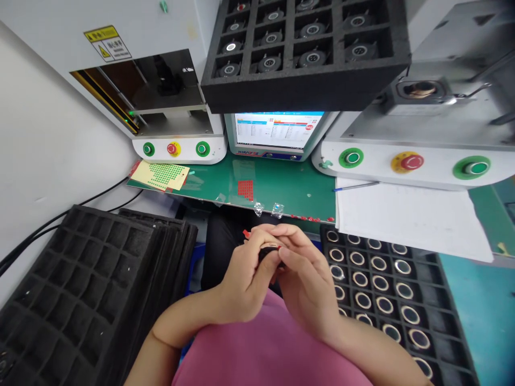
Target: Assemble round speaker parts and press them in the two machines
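In front of my chest, both hands are closed together around a small dark watch case [267, 251]. A gold-toned edge shows on it, and fingers hide most of the rest. My left hand [245, 276] grips it from the left, thumb across its near side. From the right, my right hand [308, 281] pinches it, its thumb tip beside my left thumb. A red tab [247, 234] sticks out by my left fingers, and a bit of red shows near the right thumb tip.
Foam tray [281, 88] with watch cases overhangs the monitor [273, 131]. Button-fronted machines [179, 150] flank it. The green bench [289, 182] bears red sticker dots [245, 190], papers [406, 214] and a pen [356, 186]. Stacked foam trays [76, 289] stand left; a gold-ringed-case tray [436, 300] lies right.
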### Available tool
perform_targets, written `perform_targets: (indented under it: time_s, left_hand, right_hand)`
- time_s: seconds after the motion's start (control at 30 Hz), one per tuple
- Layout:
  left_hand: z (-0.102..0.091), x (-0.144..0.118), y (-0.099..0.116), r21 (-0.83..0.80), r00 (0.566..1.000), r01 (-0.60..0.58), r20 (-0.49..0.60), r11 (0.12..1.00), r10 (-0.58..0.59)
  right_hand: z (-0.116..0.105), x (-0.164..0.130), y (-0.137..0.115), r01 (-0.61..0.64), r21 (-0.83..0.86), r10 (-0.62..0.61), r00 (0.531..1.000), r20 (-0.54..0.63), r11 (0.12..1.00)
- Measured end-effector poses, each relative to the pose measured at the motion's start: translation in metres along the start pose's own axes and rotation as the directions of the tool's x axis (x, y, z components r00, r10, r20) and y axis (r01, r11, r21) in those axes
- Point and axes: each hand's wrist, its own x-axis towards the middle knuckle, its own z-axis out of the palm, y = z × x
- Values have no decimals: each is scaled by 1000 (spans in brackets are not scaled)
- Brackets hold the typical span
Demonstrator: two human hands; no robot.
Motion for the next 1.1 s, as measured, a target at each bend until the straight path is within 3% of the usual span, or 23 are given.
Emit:
perform_targets:
  time_s: [0.17,0.33,0.73,0.77,0.83,0.9,0.93,1.0,1.03,1.1]
  left_hand:
    - [0,2,2,180,985,-171,28,969,169]
    - [-1,3,6,394,948,-317,112,863,297]
    - [3,5,5,566,918,-378,130,732,374]
    - [3,5,4,532,921,-374,121,759,370]
    - [1,7,4,334,956,-292,64,896,287]
    - [-1,10,4,-102,995,-80,45,992,85]
    - [-3,11,4,-353,996,56,90,934,-25]
    - [-6,13,6,-689,955,290,249,664,-158]
    - [-7,13,7,-758,929,368,323,538,-180]
    - [-8,12,10,-796,892,453,406,402,-201]
  right_hand:
    - [8,-2,1,93,34,-90,993,-73,995]
    - [17,-4,4,219,46,-209,964,-164,975]
    - [13,-5,7,288,51,-281,953,-117,956]
    - [13,-5,6,285,45,-278,953,-119,957]
    - [10,-5,3,221,21,-218,971,-102,975]
    - [5,-4,0,164,-51,-166,985,-49,985]
    - [2,-4,-2,191,-110,-194,981,-18,975]
    - [-5,-2,-6,360,-244,-354,933,71,900]
    - [-8,-1,-7,471,-302,-454,882,128,829]
    - [-14,1,-9,629,-384,-578,776,253,676]
